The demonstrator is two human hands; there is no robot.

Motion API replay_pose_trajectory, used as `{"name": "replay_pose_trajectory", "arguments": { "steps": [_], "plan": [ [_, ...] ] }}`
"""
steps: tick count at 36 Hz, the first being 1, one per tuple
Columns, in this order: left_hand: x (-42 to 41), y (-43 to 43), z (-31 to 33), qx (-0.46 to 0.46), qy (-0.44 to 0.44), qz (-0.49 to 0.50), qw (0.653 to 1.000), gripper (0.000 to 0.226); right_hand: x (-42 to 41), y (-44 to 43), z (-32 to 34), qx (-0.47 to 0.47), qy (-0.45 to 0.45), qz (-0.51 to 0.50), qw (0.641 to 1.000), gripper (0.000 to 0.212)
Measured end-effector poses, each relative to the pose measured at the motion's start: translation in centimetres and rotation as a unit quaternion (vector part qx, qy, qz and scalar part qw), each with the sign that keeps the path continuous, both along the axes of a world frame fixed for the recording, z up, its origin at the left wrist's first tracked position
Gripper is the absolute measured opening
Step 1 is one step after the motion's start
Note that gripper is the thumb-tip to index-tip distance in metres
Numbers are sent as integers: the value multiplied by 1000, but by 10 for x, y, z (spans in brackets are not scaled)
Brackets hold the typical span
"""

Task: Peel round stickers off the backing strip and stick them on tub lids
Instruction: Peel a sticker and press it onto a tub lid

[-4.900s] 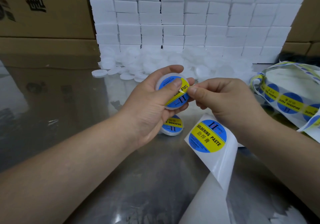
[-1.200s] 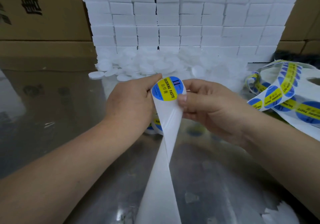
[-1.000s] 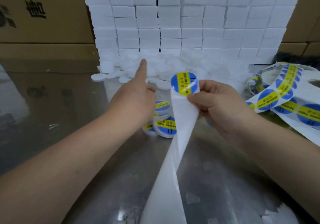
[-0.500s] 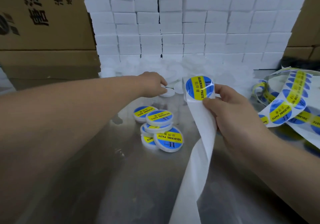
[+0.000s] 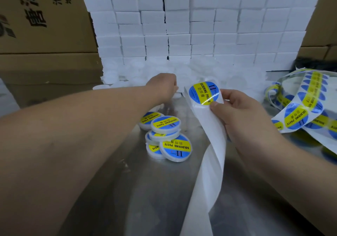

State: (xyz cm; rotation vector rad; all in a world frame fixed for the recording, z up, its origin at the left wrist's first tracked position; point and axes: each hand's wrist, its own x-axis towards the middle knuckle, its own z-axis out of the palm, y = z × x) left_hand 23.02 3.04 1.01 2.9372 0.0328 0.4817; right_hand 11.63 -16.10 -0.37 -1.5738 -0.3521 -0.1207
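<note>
A packing workshop: cardboard cartons [image 5: 45, 35], stacked white boxes [image 5: 200, 26], steel worktable [image 5: 145, 199].

Your sticker [image 5: 204, 93] was blue, crossed by a yellow band with dark lettering; its strip [image 5: 211, 144] was plain white. The tubs [image 5: 176, 147] were white, with the same blue and yellow on top. The blocks [image 5: 200, 26] were white, the boxes [image 5: 42, 16] brown with black characters, the surface [image 5: 145, 190] silvery grey.

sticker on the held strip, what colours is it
The sticker is blue with a yellow band; head view.
</note>
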Motion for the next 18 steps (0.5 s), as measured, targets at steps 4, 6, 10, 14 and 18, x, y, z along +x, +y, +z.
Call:
{"name": "replay_pose_trajectory", "arguments": {
  "steps": [4,6,10,14,18],
  "plan": [
    [-5,3,1,-53,-14,32,998,26,0,0,1,0,2,4,1000,12],
    [-7,4,0,-23,46,51,997,31,-1,1,1,-5,-2,5,1000,15],
    [-8,2,-3,-7,102,66,993,33,0,3,0,-8,-5,7,1000,17],
    [-6,-3,-3,-89,96,69,989,53,2,3,-1,-11,-2,2,1000,16],
    [-8,-7,0,-165,96,102,976,59,1,3,0,-8,0,8,1000,16]
  ]
}}
